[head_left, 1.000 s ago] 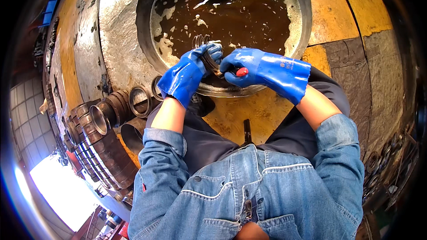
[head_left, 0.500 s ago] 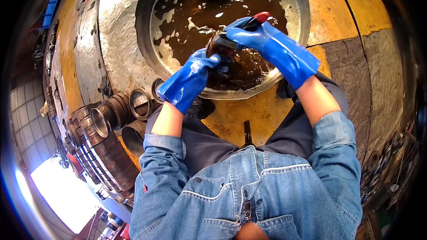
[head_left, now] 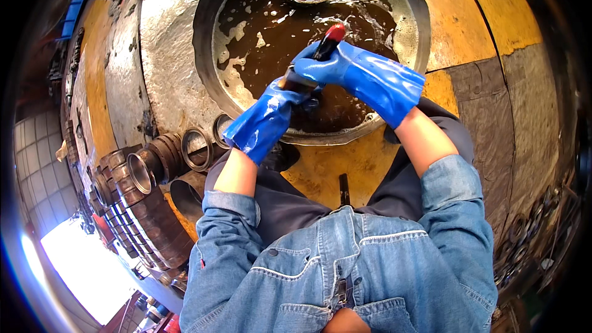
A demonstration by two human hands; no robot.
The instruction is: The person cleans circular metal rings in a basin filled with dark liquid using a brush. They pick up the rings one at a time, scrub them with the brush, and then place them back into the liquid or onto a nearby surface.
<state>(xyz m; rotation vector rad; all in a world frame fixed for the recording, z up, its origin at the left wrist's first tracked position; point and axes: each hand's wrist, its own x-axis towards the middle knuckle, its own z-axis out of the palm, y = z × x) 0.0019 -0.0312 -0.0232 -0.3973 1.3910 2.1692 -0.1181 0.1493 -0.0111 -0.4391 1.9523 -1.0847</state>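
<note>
Over the basin (head_left: 205, 43), the right hand (head_left: 330, 65) wraps closed fingers round a red-tipped black handle (head_left: 325, 48) angled towards 1 o'clock, while at its 8 o'clock the left hand's (head_left: 269, 114) partly hidden fingers leave openness and hold impossible to tell.

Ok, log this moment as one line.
right hand: holding red-tipped black handle | left hand: grip partly hidden | both over round basin | thin rings: basin's far side

worn yellow floor (head_left: 468, 18) | gridded panel (head_left: 44, 160), left | white glare (head_left: 83, 277) below
</note>
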